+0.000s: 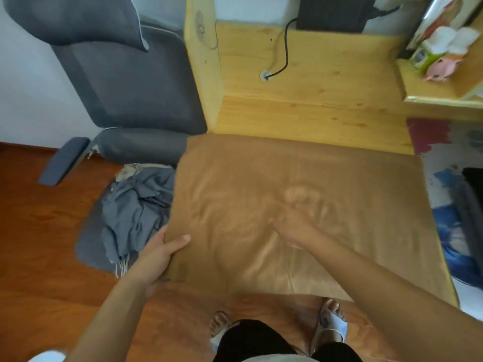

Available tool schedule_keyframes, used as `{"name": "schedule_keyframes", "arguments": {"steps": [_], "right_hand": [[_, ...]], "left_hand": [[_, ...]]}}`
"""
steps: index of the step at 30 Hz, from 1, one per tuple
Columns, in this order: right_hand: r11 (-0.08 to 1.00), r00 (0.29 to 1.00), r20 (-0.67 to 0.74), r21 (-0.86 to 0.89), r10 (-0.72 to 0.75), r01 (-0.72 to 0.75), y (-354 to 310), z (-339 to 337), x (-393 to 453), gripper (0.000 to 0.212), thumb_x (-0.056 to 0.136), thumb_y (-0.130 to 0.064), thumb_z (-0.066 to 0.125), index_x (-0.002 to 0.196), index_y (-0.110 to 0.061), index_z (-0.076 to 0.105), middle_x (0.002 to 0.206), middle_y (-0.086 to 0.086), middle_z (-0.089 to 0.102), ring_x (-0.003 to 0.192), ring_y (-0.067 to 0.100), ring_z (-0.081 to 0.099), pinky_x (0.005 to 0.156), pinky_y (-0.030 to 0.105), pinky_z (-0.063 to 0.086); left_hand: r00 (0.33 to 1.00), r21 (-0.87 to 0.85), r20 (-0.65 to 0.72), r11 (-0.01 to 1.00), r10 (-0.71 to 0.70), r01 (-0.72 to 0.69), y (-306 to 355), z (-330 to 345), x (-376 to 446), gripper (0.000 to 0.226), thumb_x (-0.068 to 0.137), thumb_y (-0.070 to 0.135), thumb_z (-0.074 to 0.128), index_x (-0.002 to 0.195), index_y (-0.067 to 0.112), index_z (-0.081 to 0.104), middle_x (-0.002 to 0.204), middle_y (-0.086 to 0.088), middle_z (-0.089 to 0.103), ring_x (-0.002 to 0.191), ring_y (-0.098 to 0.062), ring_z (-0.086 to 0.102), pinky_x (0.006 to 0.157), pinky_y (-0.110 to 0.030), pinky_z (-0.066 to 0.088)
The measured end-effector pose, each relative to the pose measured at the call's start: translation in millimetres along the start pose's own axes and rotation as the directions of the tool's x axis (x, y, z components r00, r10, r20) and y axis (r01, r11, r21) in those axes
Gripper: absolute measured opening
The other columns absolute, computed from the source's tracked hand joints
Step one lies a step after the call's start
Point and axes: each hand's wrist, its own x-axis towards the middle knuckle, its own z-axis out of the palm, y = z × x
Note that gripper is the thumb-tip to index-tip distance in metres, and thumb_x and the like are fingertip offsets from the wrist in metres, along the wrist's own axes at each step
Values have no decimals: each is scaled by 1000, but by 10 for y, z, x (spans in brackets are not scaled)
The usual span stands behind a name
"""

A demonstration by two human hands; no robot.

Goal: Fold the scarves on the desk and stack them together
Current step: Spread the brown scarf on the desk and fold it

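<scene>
Left hand (159,253): my grip pinches the brown scarf's (300,205) near-left corner.
Right hand (294,226): blurred, on the scarf's middle; grip state unclear.
Brown scarf: spread over the counter (313,82).
Grey scarf (136,212): crumpled, just left.

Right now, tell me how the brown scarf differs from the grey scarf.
The brown scarf lies spread flat over the desk; the grey scarf sits crumpled in a heap on the chair seat to the left. The left hand grips the brown scarf's edge and the right hand rests on it; nothing touches the grey scarf. The grey scarf shows fringe; the brown scarf shows none. Both are plain-coloured cloth.
</scene>
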Motion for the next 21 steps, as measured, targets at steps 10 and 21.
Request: {"name": "schedule_keyframes", "arguments": {"steps": [10,21], "right_hand": [[215,922,386,898,39,-385,-753,553,-528,39,90,-36,72,120,-13,67,105,11,76,96,29,73,86,48,61],[884,980,-123,425,-156,195,-728,589,-716,30,103,-30,49,133,-30,54,113,0,68,103,21,64,92,41,55]], "left_hand": [[886,268,430,962,-175,60,338,716,-157,35,100,7,60,133,21,59,123,-6,73,117,-22,68,107,-44,50],[984,339,-152,930,-97,144,1275,1174,1592,59,90,63,61,131,22,50,118,-4,61,96,-23,66,72,-37,58]]}}
